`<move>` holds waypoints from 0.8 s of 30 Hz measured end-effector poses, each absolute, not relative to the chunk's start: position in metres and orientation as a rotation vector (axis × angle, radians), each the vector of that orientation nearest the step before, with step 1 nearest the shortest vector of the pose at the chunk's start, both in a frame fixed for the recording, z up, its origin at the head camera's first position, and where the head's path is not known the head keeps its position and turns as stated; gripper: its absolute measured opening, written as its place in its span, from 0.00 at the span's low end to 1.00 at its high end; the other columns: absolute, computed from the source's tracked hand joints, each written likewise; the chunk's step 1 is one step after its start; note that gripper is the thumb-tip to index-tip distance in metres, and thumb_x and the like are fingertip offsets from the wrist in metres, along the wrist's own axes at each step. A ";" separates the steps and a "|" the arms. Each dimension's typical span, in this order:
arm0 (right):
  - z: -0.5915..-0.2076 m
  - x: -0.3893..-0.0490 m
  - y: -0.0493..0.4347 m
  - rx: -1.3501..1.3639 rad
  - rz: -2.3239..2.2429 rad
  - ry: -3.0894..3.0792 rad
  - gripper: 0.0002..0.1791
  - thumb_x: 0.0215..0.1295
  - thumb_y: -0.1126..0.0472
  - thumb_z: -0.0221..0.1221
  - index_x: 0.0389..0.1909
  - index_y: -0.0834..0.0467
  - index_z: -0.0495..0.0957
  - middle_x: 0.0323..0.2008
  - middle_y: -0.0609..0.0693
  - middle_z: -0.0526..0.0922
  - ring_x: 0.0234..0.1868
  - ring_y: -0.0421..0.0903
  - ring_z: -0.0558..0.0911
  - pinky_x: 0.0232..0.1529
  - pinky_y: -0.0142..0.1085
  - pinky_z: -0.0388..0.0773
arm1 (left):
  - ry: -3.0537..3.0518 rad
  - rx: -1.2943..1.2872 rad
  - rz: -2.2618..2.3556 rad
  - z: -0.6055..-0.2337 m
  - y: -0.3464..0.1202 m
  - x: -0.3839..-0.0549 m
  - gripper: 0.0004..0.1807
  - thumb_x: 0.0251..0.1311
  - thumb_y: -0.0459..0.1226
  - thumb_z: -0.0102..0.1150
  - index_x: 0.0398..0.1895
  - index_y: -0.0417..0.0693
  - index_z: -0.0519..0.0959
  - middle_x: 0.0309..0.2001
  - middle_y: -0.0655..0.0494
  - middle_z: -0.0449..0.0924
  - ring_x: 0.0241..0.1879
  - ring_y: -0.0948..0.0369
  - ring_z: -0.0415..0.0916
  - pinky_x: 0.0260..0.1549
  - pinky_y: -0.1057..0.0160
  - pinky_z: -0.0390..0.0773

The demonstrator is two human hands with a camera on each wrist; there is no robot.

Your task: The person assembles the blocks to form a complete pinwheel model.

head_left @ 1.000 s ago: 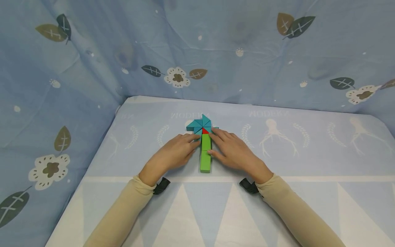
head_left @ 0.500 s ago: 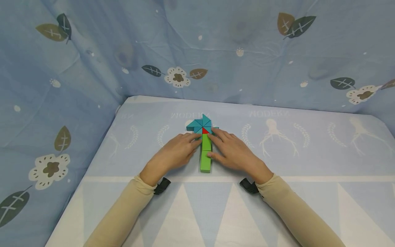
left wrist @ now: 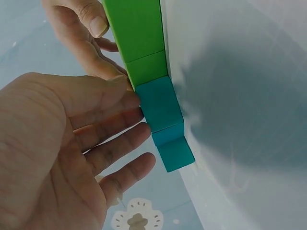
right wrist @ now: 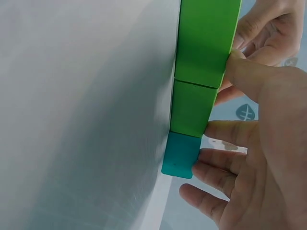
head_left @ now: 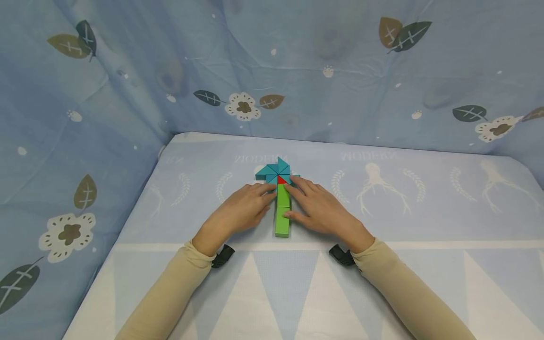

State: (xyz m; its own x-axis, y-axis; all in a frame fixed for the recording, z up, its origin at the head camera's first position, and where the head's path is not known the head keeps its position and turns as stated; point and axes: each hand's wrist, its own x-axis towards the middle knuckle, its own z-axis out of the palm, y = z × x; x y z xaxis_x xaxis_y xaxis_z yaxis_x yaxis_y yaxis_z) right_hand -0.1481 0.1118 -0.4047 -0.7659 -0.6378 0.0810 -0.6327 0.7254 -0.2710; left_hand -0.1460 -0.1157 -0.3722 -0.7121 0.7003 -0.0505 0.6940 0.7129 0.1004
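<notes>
A flat pinwheel of teal triangular blocks [head_left: 272, 169] lies on the table, with one red triangular block [head_left: 281, 180] at its lower side. Below it, two green rectangular blocks [head_left: 282, 222] form a straight stem. My left hand [head_left: 242, 208] is at the left of the stem's top, its relaxed fingertips right at the teal side faces in the left wrist view. On the opposite side my right hand [head_left: 325, 208] has its fingers spread; thumb and index fingertip rest at the upper edge of the green blocks [right wrist: 206, 43], and other fingertips at a teal block [right wrist: 181, 155].
The table is covered by a patterned cloth [head_left: 263, 293] with triangles and a white stripe. Blue printed fabric [head_left: 297, 61] hangs along the back and left. A black wrist strap [head_left: 223, 256] shows under the left sleeve, another strap [head_left: 342, 255] under the right.
My right thumb and index fingertip have shifted slightly left over the green blocks' edge. The left hand and the block figure look nearly unchanged.
</notes>
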 end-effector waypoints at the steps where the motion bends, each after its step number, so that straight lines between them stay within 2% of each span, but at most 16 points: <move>1: -0.405 -0.148 0.112 -1.067 -0.443 2.901 0.40 0.68 0.38 0.54 0.72 0.58 0.62 0.73 0.59 0.60 0.72 0.57 0.64 0.67 0.53 0.68 | 2.828 1.149 0.113 -0.372 -0.116 -0.146 0.22 0.67 0.37 0.58 0.63 0.40 0.75 0.66 0.47 0.72 0.66 0.50 0.70 0.61 0.49 0.73; 24: -0.407 -0.150 0.111 -1.079 -0.448 2.923 0.39 0.67 0.38 0.56 0.72 0.57 0.64 0.72 0.59 0.62 0.71 0.57 0.66 0.65 0.52 0.70 | 2.850 1.163 0.078 -0.375 -0.114 -0.146 0.23 0.66 0.40 0.60 0.62 0.41 0.76 0.65 0.47 0.72 0.64 0.51 0.71 0.60 0.50 0.74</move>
